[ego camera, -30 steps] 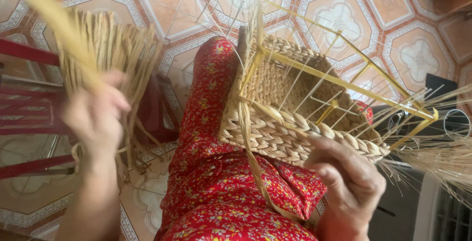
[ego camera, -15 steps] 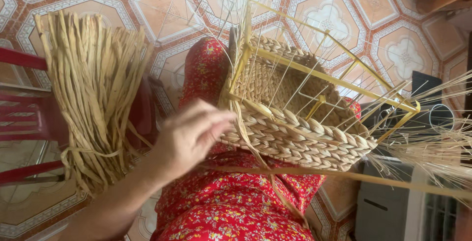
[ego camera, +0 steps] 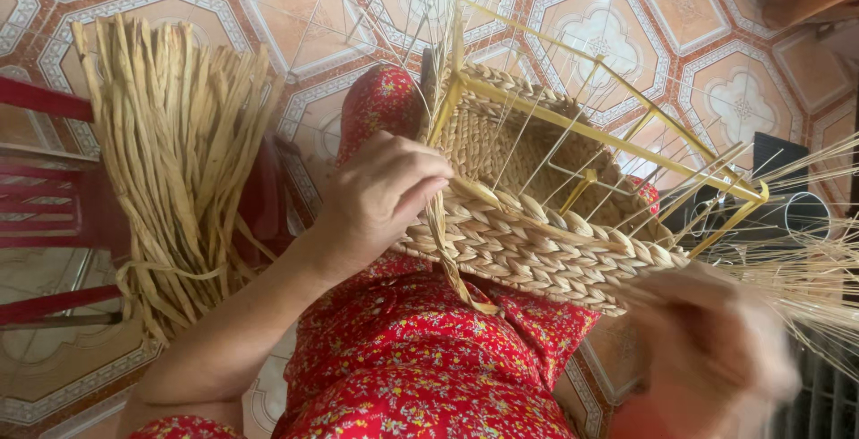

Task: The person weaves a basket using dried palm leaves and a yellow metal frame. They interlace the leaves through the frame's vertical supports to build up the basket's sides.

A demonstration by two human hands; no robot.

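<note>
Floor [ego camera: 295, 18]: patterned tiles, orange-pink octagons with white-grey borders, fills the upper frame. Red chair [ego camera: 45, 197] at left edge, slatted. Dark box and a grey pipe end at right edge, partly hidden.

Half-woven basket [ego camera: 537, 224] sits centre frame on the person's lap, on the red floral dress [ego camera: 429, 367]. Yellow wire frame [ego camera: 608, 135] stands up out of it, box-shaped, with thin pale stakes fanning out toward the right.

Versus 0.5 s ago: left hand [ego camera: 385, 197] has moved up onto the basket's near corner, fingers now curled closed around a flat straw strand [ego camera: 440, 242] that hangs down over the rim. Right hand [ego camera: 707, 349] has come into view at lower right, heavily motion-blurred; cannot tell if it is open or gripping. Basket and bundle hold their places.

Materials: basket wall is thick braided rope of dried fibre, chunky chevron rows, tan; inner weave finer. Bundle of dried straw [ego camera: 179, 161] at left, long flat strips, tied near its lower end, leaning against the chair.
</note>
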